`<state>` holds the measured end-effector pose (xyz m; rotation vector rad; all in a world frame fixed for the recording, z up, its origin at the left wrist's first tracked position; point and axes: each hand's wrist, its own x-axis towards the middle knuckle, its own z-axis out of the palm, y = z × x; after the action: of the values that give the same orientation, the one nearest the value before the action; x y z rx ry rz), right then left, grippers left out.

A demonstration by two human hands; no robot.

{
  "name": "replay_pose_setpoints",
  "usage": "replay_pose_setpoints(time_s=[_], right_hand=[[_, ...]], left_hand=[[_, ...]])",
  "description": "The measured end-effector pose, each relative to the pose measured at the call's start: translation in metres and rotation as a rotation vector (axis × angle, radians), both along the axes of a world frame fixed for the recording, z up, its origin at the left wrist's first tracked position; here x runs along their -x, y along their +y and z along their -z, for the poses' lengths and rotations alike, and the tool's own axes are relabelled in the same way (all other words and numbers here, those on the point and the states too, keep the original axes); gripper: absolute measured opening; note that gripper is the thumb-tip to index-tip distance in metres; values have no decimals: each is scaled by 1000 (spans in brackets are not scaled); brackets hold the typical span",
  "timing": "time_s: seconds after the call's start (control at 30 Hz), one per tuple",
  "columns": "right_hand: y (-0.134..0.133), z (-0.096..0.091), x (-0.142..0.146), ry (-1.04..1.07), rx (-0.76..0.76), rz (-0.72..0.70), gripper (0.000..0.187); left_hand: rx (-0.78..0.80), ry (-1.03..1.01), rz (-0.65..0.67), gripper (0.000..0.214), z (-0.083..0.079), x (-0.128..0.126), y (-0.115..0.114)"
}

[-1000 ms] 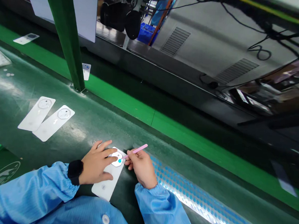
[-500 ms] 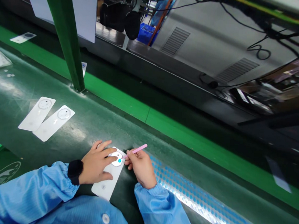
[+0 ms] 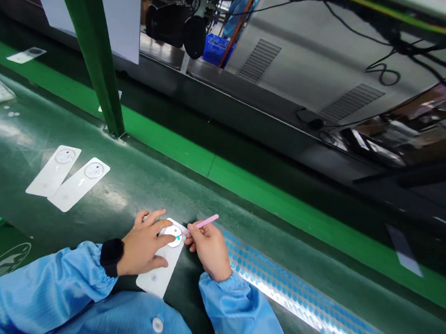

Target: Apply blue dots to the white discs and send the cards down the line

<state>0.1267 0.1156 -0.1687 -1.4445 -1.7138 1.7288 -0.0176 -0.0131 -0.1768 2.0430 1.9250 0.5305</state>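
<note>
A white rectangular card with a round disc near its top lies on the green bench in front of me. My left hand rests flat on it, fingers spread, the index finger pressing beside the disc. My right hand is closed in a pinch on a pink tweezer. The tweezer's tip touches a small teal dot on the disc. Both arms wear blue sleeves, and a black watch sits on my left wrist.
Two more white cards lie side by side to the left. A strip of blue dot stickers runs to the right of my hands. A green post stands behind, with a green-edged conveyor beyond.
My hands have stayed on the card with the tweezer tip at the disc. The cards on the far conveyor have slid to the left.
</note>
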Motion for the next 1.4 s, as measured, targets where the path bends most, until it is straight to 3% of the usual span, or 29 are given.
replay_pose_setpoints(time_s=[0.5, 0.83, 1.07, 1.4], right_hand=[[0, 2, 0, 11, -15, -5, 35], [-3, -1, -2, 25, -28, 8, 36], [-3, 4, -8, 256, 50, 152, 44], [-4, 17, -17, 388, 76, 118, 38]], left_hand=[[139, 67, 15, 46, -12, -7, 3], [148, 120, 2, 52, -14, -12, 5], [152, 147, -2, 53, -16, -14, 5], [172, 192, -25, 55, -17, -14, 3]])
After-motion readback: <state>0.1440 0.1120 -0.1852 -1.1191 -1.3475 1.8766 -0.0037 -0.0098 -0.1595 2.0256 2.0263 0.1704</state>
